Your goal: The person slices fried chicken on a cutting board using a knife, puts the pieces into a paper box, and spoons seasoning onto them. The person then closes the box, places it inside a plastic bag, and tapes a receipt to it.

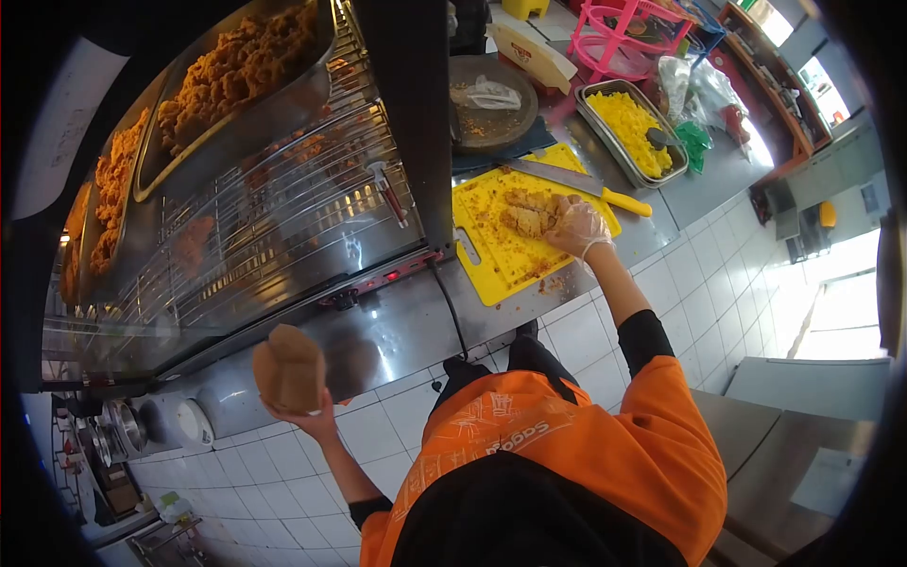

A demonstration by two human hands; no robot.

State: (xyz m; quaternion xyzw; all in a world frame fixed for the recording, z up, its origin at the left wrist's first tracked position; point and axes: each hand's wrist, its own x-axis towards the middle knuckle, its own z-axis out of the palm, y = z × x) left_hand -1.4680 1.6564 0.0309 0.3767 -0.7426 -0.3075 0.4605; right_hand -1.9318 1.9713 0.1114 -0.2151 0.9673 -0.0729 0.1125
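My left hand [310,418] holds a brown paper food box [289,367] from below, off to the left of my body. The box's inside faces up. My right hand [578,229] wears a clear plastic glove. Its fingers close round the near end of a breaded fried chicken piece [529,214], which lies on a yellow cutting board [491,285] strewn with crumbs. Behind the chicken, a knife [567,177] with a yellow handle rests across the board's far edge.
To the left stands a heated display cabinet with a wire rack [321,189] and trays of fried chicken [241,71]. A metal pan of yellow food [628,123], a round stone mortar [491,104] and a pink tiered rack [619,42] stand past the board. A black cable [452,307] hangs over the counter's edge.
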